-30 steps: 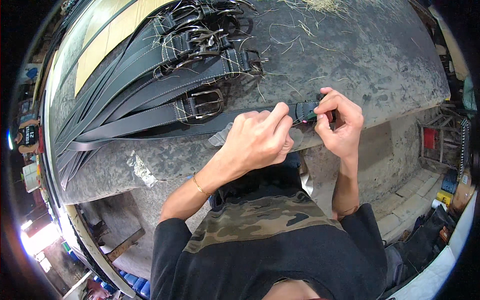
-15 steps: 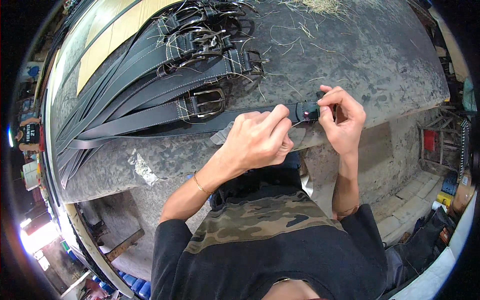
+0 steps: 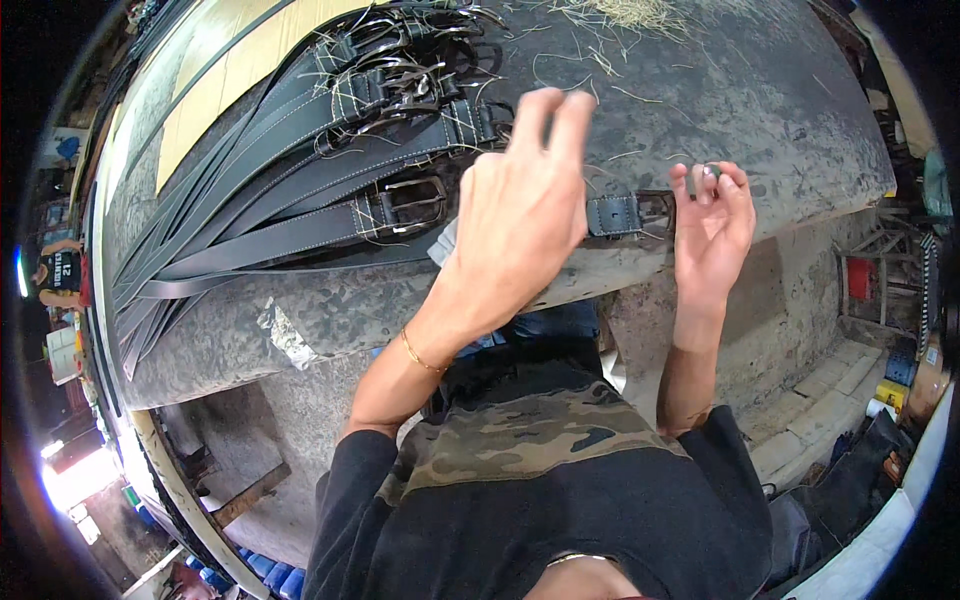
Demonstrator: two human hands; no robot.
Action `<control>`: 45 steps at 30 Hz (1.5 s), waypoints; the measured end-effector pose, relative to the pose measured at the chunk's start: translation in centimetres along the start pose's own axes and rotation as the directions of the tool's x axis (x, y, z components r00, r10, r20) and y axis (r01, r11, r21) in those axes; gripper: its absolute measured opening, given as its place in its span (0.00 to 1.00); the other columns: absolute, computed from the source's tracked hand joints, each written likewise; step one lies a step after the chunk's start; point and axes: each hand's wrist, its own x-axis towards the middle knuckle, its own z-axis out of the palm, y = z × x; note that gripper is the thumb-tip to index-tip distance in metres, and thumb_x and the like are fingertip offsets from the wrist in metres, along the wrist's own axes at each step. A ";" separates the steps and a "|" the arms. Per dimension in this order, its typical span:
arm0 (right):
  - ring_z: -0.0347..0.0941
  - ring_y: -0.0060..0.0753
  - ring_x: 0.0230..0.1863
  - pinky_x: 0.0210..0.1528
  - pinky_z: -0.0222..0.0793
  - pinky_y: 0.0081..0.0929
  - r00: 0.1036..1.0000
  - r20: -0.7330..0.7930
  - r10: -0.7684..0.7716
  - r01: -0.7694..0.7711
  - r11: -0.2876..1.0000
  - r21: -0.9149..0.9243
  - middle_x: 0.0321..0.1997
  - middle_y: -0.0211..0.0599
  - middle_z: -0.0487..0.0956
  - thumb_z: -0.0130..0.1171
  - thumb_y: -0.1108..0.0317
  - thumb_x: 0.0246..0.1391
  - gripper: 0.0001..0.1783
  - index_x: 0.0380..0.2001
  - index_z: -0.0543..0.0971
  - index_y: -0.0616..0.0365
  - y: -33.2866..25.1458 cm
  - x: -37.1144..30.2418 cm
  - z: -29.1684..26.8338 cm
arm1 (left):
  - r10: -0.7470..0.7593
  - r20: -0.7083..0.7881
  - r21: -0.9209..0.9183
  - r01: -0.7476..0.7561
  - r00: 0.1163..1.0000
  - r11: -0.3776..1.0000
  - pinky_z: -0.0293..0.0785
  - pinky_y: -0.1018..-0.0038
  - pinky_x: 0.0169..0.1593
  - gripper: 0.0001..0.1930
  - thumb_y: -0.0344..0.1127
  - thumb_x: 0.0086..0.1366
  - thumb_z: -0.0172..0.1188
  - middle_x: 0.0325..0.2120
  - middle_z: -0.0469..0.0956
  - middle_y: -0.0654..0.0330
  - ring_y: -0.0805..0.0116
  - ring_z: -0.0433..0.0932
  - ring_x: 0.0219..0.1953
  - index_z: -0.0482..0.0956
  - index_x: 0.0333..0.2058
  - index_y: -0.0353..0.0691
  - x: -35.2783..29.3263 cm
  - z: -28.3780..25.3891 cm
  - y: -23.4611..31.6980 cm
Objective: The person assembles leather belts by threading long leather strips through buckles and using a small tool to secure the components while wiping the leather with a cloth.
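Note:
A black leather belt (image 3: 613, 215) with pale stitching lies along the near edge of the worktable, its buckle (image 3: 655, 212) on the right. Above its strap my left hand (image 3: 522, 195) is raised, index and middle fingers stretched out and slightly blurred. A grey cloth-like piece (image 3: 442, 243) pokes out at its little-finger side, seemingly held in the curled fingers, which are hidden. Just right of the buckle, my right hand (image 3: 712, 230) is turned palm up. Its fingertips are bent round a small dark-green thing (image 3: 712, 173), mostly covered.
Several black belts (image 3: 270, 170) with metal buckles (image 3: 415, 205) are piled at the left. Loose thread ends (image 3: 625, 15) lie heaped at the far side of the worktable (image 3: 760, 110). A wooden stool-like frame (image 3: 880, 270) stands at the right, and another person (image 3: 62, 272) is at far left.
My left hand has lifted away from the belt and its fingers have straightened, the grey piece moving with it. My right hand has drawn right, off the buckle, and turned palm up.

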 end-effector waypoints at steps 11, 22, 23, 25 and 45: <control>0.74 0.23 0.39 0.48 0.70 0.23 0.996 0.088 -0.021 0.055 0.915 -0.399 0.34 0.35 0.75 0.53 0.82 0.57 0.05 0.36 0.76 0.64 -1.0 -1.4 0.2 | 0.393 0.052 -0.142 -0.383 0.918 0.913 0.73 0.71 0.24 0.16 0.27 0.48 0.65 0.35 0.76 0.60 0.67 0.77 0.22 0.80 0.39 0.38 -4.8 3.8 -0.2; 0.65 0.13 0.28 0.29 0.59 0.13 0.937 0.348 0.027 0.248 0.649 -0.719 0.33 0.36 0.77 0.55 0.88 0.42 0.10 0.28 0.76 0.64 -0.8 -1.7 0.1 | 0.317 -0.021 -0.120 -0.318 0.948 0.941 0.72 0.70 0.24 0.13 0.24 0.50 0.68 0.32 0.75 0.56 0.63 0.77 0.23 0.78 0.36 0.36 -5.7 3.8 -0.3; 0.63 0.12 0.26 0.27 0.58 0.13 0.939 0.345 0.016 0.255 0.641 -0.724 0.32 0.36 0.77 0.56 0.88 0.42 0.10 0.28 0.76 0.64 -0.8 -1.7 0.2 | 0.317 -0.018 -0.122 -0.317 0.948 0.941 0.72 0.70 0.24 0.13 0.24 0.50 0.68 0.32 0.75 0.56 0.63 0.77 0.23 0.78 0.36 0.36 -5.7 3.7 -0.3; 0.64 0.13 0.26 0.27 0.58 0.13 0.940 0.341 0.020 0.252 0.636 -0.729 0.31 0.36 0.77 0.56 0.88 0.41 0.09 0.28 0.76 0.64 -0.8 -1.7 0.2 | 0.330 0.029 -0.096 -0.326 0.943 0.940 0.73 0.72 0.28 0.14 0.26 0.50 0.62 0.35 0.75 0.57 0.66 0.78 0.26 0.78 0.38 0.33 -5.8 3.5 -0.3; 0.74 0.19 0.34 0.38 0.70 0.16 0.986 0.152 -0.072 0.154 0.754 -0.638 0.35 0.32 0.78 0.53 0.82 0.59 0.06 0.37 0.78 0.67 -0.7 -1.5 0.5 | 0.105 -0.166 -0.213 -0.140 0.980 0.967 0.77 0.64 0.27 0.09 0.23 0.58 0.61 0.33 0.77 0.53 0.53 0.80 0.28 0.77 0.39 0.36 -2.6 3.4 0.0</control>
